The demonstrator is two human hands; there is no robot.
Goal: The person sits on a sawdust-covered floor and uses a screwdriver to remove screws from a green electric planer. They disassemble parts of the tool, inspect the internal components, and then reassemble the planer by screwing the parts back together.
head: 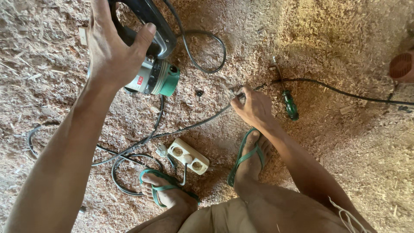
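Sawdust carpets the workshop floor [336, 39] where a crouching person's left hand [113, 43] clamps an electric planer [153, 64] by its handle, steadying it, while the right hand [254, 105] pinches its black cord [194, 125] near a green-handled screwdriver [288, 97] and white socket strip [188, 156].

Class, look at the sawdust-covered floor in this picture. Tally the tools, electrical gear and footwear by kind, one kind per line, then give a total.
Power tool, gripped by the left hand: 1
Green-handled screwdriver: 1
White socket strip: 1
Green sandals: 2
Total: 5
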